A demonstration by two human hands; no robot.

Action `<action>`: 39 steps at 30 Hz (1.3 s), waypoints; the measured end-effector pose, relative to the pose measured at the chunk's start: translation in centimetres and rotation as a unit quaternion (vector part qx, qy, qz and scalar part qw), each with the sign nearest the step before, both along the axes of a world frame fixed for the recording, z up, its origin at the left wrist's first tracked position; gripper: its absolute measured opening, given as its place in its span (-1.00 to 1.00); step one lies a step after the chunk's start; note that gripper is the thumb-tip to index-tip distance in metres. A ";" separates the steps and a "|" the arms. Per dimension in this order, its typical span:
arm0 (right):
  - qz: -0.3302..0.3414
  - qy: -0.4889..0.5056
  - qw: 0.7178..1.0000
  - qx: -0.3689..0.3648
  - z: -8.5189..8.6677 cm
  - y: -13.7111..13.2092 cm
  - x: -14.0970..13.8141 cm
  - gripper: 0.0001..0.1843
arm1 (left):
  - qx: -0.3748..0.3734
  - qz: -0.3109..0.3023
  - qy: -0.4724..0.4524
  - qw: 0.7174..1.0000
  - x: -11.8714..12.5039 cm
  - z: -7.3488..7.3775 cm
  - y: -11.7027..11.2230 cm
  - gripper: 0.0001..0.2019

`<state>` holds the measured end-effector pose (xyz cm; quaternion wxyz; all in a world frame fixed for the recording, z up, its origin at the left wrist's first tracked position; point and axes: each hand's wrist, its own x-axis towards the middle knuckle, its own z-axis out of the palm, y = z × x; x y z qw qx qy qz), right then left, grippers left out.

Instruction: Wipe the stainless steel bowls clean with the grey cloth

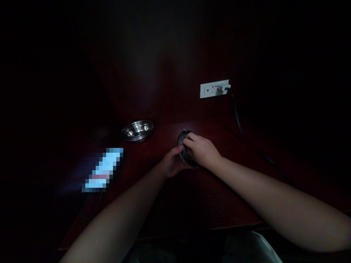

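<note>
Over the dark red tabletop [161, 140], my left hand [172, 163] grips a small round bowl [189, 160] from its left side, with the thumb over the rim. The bowl is tilted, and its thin rim catches some light. My right hand [203, 150] reaches into it from the right, fingers bent and pressed on a grey, rough-textured wad [183, 138] that looks like a scouring pad. Much of the bowl and wad is hidden behind my fingers, and the light is dim.
Shiny metal bowls [138, 130] stand stacked at the back left. A lit phone [105, 170] with a blurred screen leans nearer on the left. A white wall socket [210, 90] holds a plug [223, 87], whose dark cable [238, 118] runs down along the right side.
</note>
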<state>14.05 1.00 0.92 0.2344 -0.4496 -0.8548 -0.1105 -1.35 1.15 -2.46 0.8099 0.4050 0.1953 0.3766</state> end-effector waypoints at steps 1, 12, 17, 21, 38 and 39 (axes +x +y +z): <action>0.000 -0.002 1.000 -0.002 0.0 0.1 0.1 -0.79 | -0.001 0.006 0.004 1.000 0.0 0.0 0.0 -0.59; -0.041 -0.056 0.996 -0.047 0.4 0.6 1.0 -0.77 | 0.014 0.092 0.015 0.996 0.6 0.0 0.2 -0.41; -0.021 -0.070 0.993 -0.096 0.6 0.2 1.2 -0.80 | 0.036 0.108 0.000 0.993 0.8 -0.4 0.5 -0.35; 0.061 -0.053 0.989 -0.125 0.6 0.0 1.6 -0.86 | 0.056 0.114 0.012 0.992 0.8 -0.6 0.4 -0.39; 0.260 0.193 0.942 -0.085 -0.8 0.1 0.6 -0.83 | 0.026 0.107 0.014 0.994 1.1 0.1 -0.1 -0.40; 0.258 0.206 0.941 -0.070 -0.8 0.1 0.5 -0.83 | 0.026 0.106 0.015 0.994 1.1 0.0 -0.1 -0.40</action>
